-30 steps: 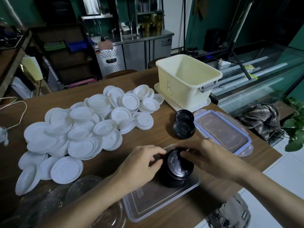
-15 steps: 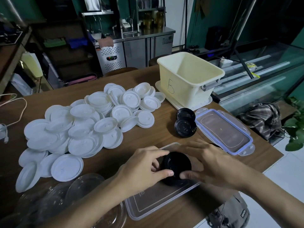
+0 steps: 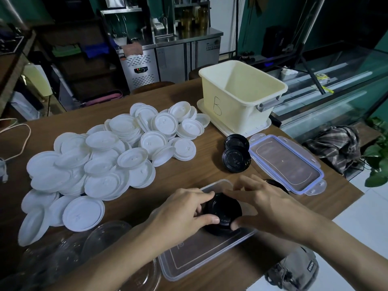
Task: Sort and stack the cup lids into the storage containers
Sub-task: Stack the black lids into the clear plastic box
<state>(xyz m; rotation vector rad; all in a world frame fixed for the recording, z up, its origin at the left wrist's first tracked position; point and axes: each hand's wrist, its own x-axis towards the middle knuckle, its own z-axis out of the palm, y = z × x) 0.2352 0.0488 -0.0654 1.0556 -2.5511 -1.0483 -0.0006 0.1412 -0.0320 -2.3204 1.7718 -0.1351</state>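
A stack of black cup lids [image 3: 222,213] stands inside a clear plastic container [image 3: 201,257] at the near table edge. My left hand [image 3: 184,211] grips the stack from the left, thumb on its front. My right hand [image 3: 262,202] holds it from the right, fingers curled over the far side. Two more black lids [image 3: 236,158] lie on the table beyond. A big heap of white lids [image 3: 100,162] covers the table's left half. A cream bin marked B [image 3: 241,95] stands empty at the back right.
A clear snap-lock lid [image 3: 287,162] lies right of the black lids. Clear dome lids [image 3: 100,244] sit at the near left. The cream bin rests on its own lid [image 3: 212,120]. The table edge runs close on the right, with a bag [image 3: 294,271] below.
The black lid stack has gone down into the clear container; both hands followed it down and stay round it. The view shifted slightly.
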